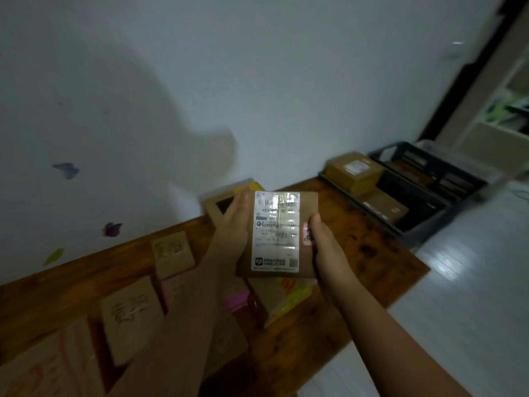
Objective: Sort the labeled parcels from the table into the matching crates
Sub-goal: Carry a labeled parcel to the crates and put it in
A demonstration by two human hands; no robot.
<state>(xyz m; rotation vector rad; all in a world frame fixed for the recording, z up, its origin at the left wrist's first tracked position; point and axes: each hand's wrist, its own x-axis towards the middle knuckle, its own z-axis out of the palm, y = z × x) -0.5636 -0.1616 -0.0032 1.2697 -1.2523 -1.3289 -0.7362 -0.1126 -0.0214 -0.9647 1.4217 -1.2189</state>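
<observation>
Now reading label: parcel [282, 234] held up between left hand [235, 228] and right hand [329, 247], both clasped on its edges, above table [372, 247]. Next, judged: carry right of grip to matching crate [423, 222], release.

shipping label [275, 231] on held parcel [307, 207]: print too blurry to read, tape glare over middle. red sticker [307, 234] half hidden under right hand [329, 253] thumb. left hand [233, 227] covers parcel's 9 o'clock edge. cardboard parcels on table [357, 253] at 7 o'clock smeared, scribbles unreadable, cut by frame edge. dark crates [423, 179] at 2 o'clock blurred, contents murky.
</observation>
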